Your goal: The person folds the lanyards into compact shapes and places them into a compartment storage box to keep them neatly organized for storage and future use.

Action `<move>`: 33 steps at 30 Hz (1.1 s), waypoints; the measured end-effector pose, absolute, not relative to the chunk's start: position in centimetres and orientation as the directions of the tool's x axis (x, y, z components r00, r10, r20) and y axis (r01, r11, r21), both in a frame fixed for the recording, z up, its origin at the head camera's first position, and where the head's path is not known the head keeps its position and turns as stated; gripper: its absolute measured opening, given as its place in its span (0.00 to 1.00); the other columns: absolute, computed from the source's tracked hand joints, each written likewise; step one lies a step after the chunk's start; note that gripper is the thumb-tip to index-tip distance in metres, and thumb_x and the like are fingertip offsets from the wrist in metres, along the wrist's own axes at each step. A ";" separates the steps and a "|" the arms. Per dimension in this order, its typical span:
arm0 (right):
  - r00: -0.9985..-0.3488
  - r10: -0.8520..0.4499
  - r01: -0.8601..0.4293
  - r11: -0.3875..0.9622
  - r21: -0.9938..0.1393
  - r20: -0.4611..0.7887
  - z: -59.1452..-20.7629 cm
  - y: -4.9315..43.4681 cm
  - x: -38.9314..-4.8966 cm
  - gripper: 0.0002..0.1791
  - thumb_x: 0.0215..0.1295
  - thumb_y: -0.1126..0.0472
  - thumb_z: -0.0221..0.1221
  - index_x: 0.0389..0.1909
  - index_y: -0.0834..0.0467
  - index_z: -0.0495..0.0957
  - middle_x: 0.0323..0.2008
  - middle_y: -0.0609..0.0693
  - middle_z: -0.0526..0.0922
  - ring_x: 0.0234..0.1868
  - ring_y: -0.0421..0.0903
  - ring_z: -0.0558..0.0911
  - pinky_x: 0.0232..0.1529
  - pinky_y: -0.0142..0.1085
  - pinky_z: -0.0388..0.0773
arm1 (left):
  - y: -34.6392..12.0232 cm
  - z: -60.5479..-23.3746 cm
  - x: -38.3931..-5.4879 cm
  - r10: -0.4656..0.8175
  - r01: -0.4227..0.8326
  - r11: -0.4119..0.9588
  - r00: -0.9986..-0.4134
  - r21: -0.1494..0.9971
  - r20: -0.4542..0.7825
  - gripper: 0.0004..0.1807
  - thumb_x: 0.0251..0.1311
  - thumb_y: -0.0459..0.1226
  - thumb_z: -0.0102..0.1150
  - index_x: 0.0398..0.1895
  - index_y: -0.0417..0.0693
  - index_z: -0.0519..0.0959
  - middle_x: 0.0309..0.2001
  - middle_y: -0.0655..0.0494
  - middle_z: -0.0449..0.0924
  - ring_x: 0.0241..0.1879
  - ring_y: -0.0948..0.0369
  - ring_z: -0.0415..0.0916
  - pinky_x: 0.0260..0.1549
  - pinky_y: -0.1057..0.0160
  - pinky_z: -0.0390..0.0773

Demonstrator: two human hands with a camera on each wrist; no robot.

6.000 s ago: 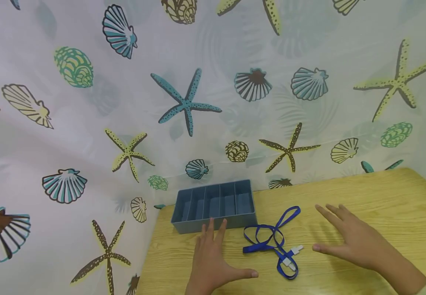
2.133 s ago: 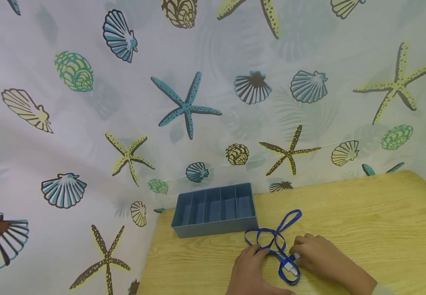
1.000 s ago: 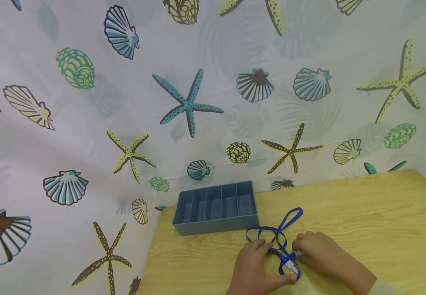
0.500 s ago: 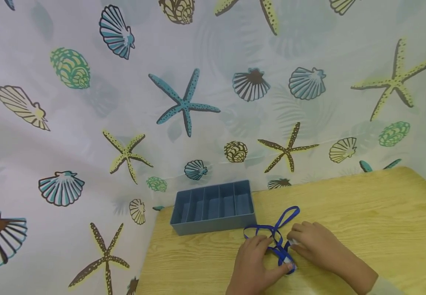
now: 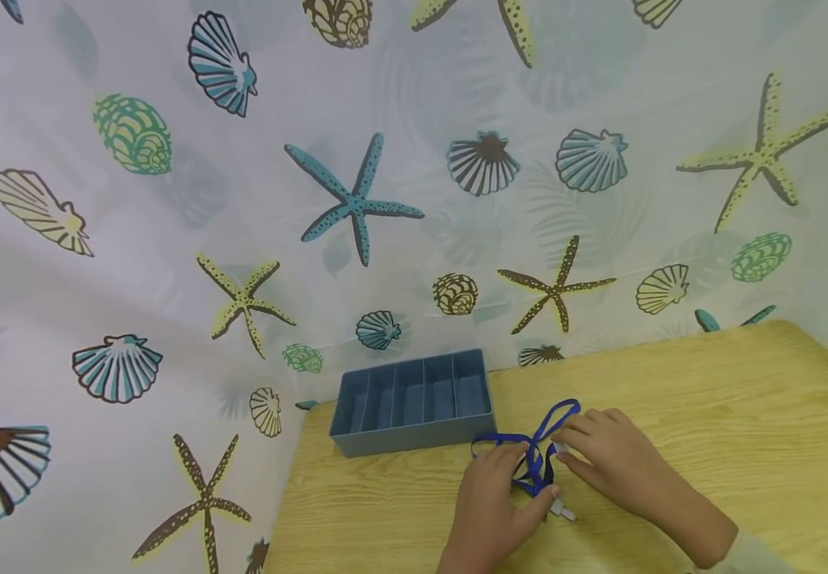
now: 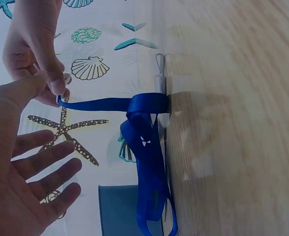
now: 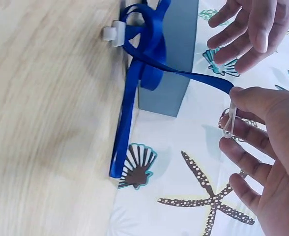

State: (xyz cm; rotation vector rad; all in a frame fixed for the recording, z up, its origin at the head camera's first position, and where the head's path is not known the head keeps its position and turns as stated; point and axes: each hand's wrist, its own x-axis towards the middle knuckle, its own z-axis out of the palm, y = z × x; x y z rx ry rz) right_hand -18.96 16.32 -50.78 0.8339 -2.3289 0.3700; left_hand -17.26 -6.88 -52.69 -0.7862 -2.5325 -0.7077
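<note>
A blue lanyard [image 5: 534, 481] lies in a loose tangle on the wooden table; whether it is one or more cannot be told. My right hand [image 5: 618, 458] pinches a white plastic clip [image 7: 231, 115] at one end between thumb and fingers. From there a strap stretches taut down to the tangle, clearly lifted off the table in the right wrist view. Another white clip [image 5: 563, 510] rests on the table near the left thumb. My left hand [image 5: 488, 502] hovers beside the tangle, fingers spread and relaxed, holding nothing in both wrist views.
Behind the lanyard stands a grey-blue box [image 5: 414, 438] divided into several compartments, with nothing seen inside. A white curtain [image 5: 399, 104] printed with shells and starfish hangs along the back and left. The wooden table [image 5: 708, 399] extends to the right.
My right hand has closed on one clip and drawn it up and away, pulling a strap out of the tangle. The left hand has come in from the left and stays beside the lanyard.
</note>
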 end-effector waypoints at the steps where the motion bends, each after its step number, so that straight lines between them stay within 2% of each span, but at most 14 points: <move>1: -0.593 -0.469 -0.651 0.758 -0.047 0.654 -50.7 16.3 -18.9 0.14 0.59 0.52 0.77 0.45 0.48 0.88 0.43 0.42 0.89 0.44 0.46 0.87 0.46 0.50 0.83 | -6.8 -52.6 -17.3 0.405 0.613 0.712 -0.757 0.344 0.512 0.31 0.72 0.64 0.59 0.63 0.52 0.83 0.55 0.59 0.88 0.56 0.62 0.84 0.55 0.54 0.85; 2: -0.583 -0.468 -0.656 0.753 -0.045 0.664 -50.5 16.4 -18.9 0.11 0.66 0.48 0.72 0.45 0.48 0.88 0.43 0.41 0.89 0.45 0.46 0.87 0.47 0.51 0.83 | -6.7 -52.6 -17.3 0.403 0.619 0.708 -0.750 0.341 0.524 0.30 0.72 0.63 0.59 0.62 0.52 0.83 0.55 0.59 0.88 0.55 0.62 0.85 0.55 0.54 0.85; 3: -0.574 -0.467 -0.661 0.749 -0.043 0.672 -50.4 16.4 -18.9 0.13 0.73 0.44 0.66 0.45 0.48 0.88 0.43 0.41 0.89 0.45 0.46 0.87 0.47 0.51 0.82 | -6.6 -52.5 -17.4 0.402 0.623 0.705 -0.745 0.339 0.532 0.29 0.72 0.62 0.60 0.62 0.52 0.83 0.54 0.59 0.88 0.55 0.63 0.85 0.55 0.55 0.85; 5: -0.557 -0.467 -0.673 0.739 -0.044 0.687 -50.0 16.2 -18.8 0.24 0.83 0.37 0.50 0.45 0.48 0.88 0.42 0.41 0.89 0.45 0.45 0.86 0.48 0.52 0.81 | -6.6 -52.4 -17.4 0.396 0.625 0.702 -0.740 0.340 0.544 0.28 0.73 0.61 0.60 0.61 0.52 0.83 0.54 0.60 0.88 0.54 0.63 0.85 0.55 0.55 0.85; 7: -0.547 -0.461 -0.677 0.735 -0.045 0.699 -49.7 16.0 -18.8 0.36 0.84 0.34 0.33 0.44 0.48 0.88 0.42 0.40 0.89 0.44 0.45 0.86 0.48 0.52 0.81 | -6.5 -52.2 -17.4 0.392 0.623 0.702 -0.742 0.345 0.544 0.27 0.74 0.60 0.60 0.62 0.52 0.83 0.54 0.60 0.88 0.54 0.63 0.85 0.54 0.56 0.85; 8: -0.542 -0.459 -0.679 0.733 -0.045 0.704 -49.5 15.9 -18.7 0.38 0.84 0.34 0.32 0.44 0.48 0.88 0.41 0.40 0.88 0.44 0.45 0.86 0.48 0.52 0.81 | -6.4 -52.2 -17.4 0.391 0.624 0.700 -0.741 0.347 0.546 0.27 0.74 0.60 0.60 0.61 0.52 0.83 0.54 0.60 0.88 0.54 0.63 0.85 0.54 0.56 0.85; 14: -0.502 -0.466 -0.701 0.713 -0.028 0.729 -48.4 15.3 -18.1 0.35 0.85 0.35 0.35 0.43 0.48 0.89 0.40 0.39 0.88 0.43 0.42 0.85 0.46 0.52 0.81 | -6.1 -52.3 -17.5 0.384 0.637 0.692 -0.723 0.339 0.574 0.21 0.71 0.54 0.67 0.58 0.52 0.85 0.50 0.61 0.89 0.50 0.64 0.85 0.50 0.59 0.85; 17: -0.492 -0.467 -0.716 0.697 -0.037 0.734 -48.2 15.2 -18.0 0.25 0.84 0.39 0.48 0.43 0.49 0.89 0.40 0.39 0.87 0.43 0.41 0.85 0.47 0.51 0.80 | -5.9 -52.3 -17.6 0.383 0.655 0.676 -0.704 0.339 0.598 0.19 0.69 0.50 0.70 0.56 0.51 0.86 0.49 0.60 0.89 0.48 0.65 0.85 0.49 0.61 0.85; 20: -0.494 -0.469 -0.726 0.685 -0.051 0.732 -48.2 15.0 -18.0 0.11 0.73 0.47 0.66 0.44 0.49 0.89 0.41 0.38 0.87 0.43 0.41 0.84 0.48 0.50 0.80 | -5.7 -52.1 -17.8 0.376 0.670 0.654 -0.691 0.352 0.618 0.17 0.72 0.51 0.67 0.54 0.51 0.87 0.47 0.60 0.90 0.46 0.66 0.85 0.48 0.63 0.85; 22: -0.498 -0.470 -0.728 0.683 -0.057 0.729 -48.1 14.9 -18.0 0.10 0.67 0.50 0.71 0.45 0.49 0.89 0.41 0.38 0.87 0.44 0.41 0.84 0.48 0.50 0.79 | -5.6 -52.0 -18.0 0.372 0.683 0.637 -0.678 0.357 0.634 0.16 0.75 0.51 0.64 0.52 0.51 0.87 0.45 0.60 0.90 0.45 0.66 0.86 0.48 0.64 0.85; 23: -0.497 -0.470 -0.728 0.683 -0.057 0.729 -48.1 14.9 -18.0 0.10 0.67 0.50 0.71 0.45 0.49 0.89 0.42 0.38 0.87 0.44 0.41 0.84 0.48 0.50 0.79 | -5.6 -51.9 -18.1 0.369 0.687 0.633 -0.673 0.357 0.640 0.16 0.76 0.51 0.62 0.52 0.52 0.88 0.45 0.60 0.90 0.45 0.66 0.86 0.47 0.65 0.85; 26: -0.489 -0.461 -0.727 0.684 -0.055 0.741 -48.0 14.7 -18.0 0.12 0.75 0.45 0.64 0.44 0.48 0.89 0.41 0.38 0.87 0.43 0.41 0.84 0.48 0.50 0.79 | -5.4 -51.8 -18.3 0.367 0.695 0.627 -0.661 0.351 0.654 0.15 0.78 0.49 0.59 0.51 0.52 0.88 0.45 0.61 0.90 0.45 0.66 0.86 0.48 0.66 0.84; 29: -0.473 -0.452 -0.727 0.685 -0.046 0.756 -47.8 14.6 -17.9 0.17 0.81 0.42 0.56 0.42 0.47 0.88 0.41 0.38 0.86 0.42 0.41 0.84 0.47 0.49 0.79 | -5.4 -51.6 -18.3 0.367 0.696 0.631 -0.656 0.342 0.659 0.12 0.78 0.46 0.60 0.51 0.51 0.88 0.46 0.60 0.90 0.45 0.66 0.86 0.48 0.67 0.84; 33: -0.457 -0.437 -0.730 0.682 -0.046 0.775 -47.3 14.5 -17.8 0.21 0.83 0.41 0.51 0.42 0.47 0.88 0.40 0.37 0.86 0.42 0.41 0.83 0.47 0.49 0.78 | -5.3 -51.2 -18.4 0.362 0.692 0.636 -0.659 0.342 0.660 0.08 0.76 0.41 0.63 0.50 0.50 0.88 0.46 0.59 0.90 0.44 0.65 0.85 0.46 0.66 0.84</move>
